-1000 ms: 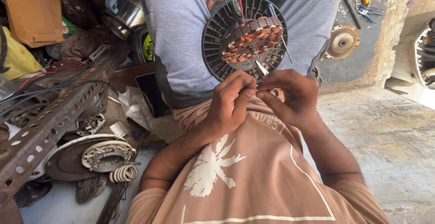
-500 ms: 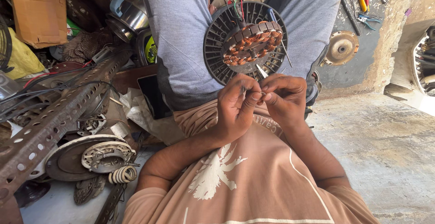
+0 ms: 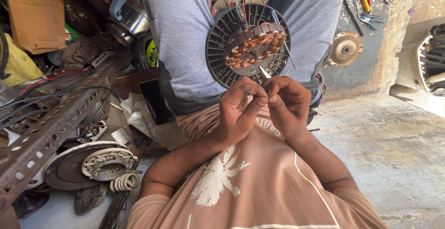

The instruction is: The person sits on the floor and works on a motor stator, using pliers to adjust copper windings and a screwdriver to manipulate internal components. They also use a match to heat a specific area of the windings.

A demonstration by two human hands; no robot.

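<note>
From the head view, we see both hands raised over the lap, just below a round black motor [image 3: 221,48] that rests between the grey-trousered thighs. Its copper coils [image 3: 255,48] face up, and red and green leads rise from its top edge.

The left hand [image 3: 238,115] and right hand [image 3: 289,106] meet fingertip to fingertip. The thumb and forefinger of each are pressed together, pinching a thin wire [image 3: 265,97] that seems to run up to the coils. The other fingers are curled in.

We judge the step in hand to be working that wire end between the fingertips, though we cannot tell whether it is being stripped, twisted or straightened. Any further handling calls for a light, steady pinch and some slack, since so fine a strand could snap near the coils.

As for packages:
- A brown cardboard box [image 3: 34,16] sits at the upper left with its flap hanging open.
- A yellow bag [image 3: 21,64] is under the box.
- We can make out no label on either.

Pliers [image 3: 364,2] lie on the floor [image 3: 394,145] at the upper right.
</note>
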